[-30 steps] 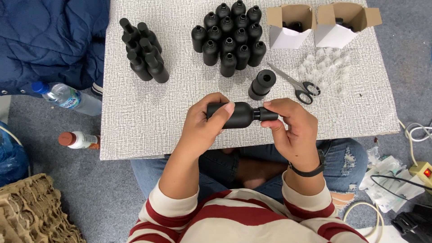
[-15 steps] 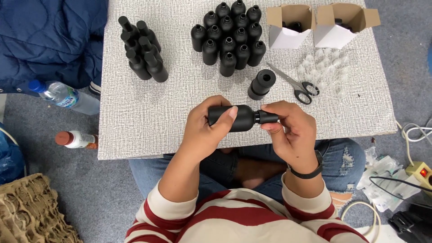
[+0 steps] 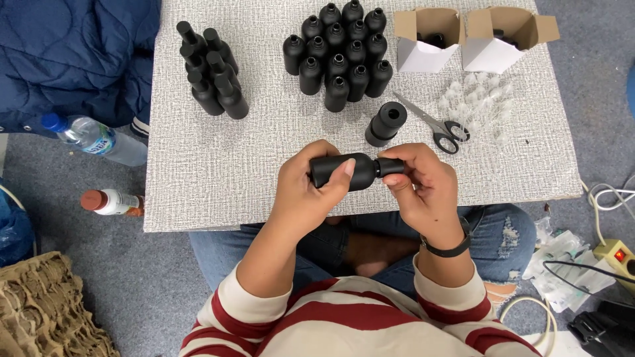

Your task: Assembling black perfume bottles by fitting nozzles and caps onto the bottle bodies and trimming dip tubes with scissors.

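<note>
A matte black bottle lies sideways in the air just above the near edge of the grey table. My left hand wraps its body, thumb on top. My right hand pinches the black cap at the bottle's neck. Behind my hands, a stack of black caps stands on the table. A cluster of several uncapped black bottles stands at the back centre. Several capped bottles stand at the back left.
Scissors lie right of the cap stack, beside a heap of clear plastic pieces. Two open cardboard boxes stand at the back right. On the floor: water bottles, a blue quilt, cables, a power strip.
The bottle and both hands have stayed in nearly the same place; my right fingers have shifted slightly around the cap.
</note>
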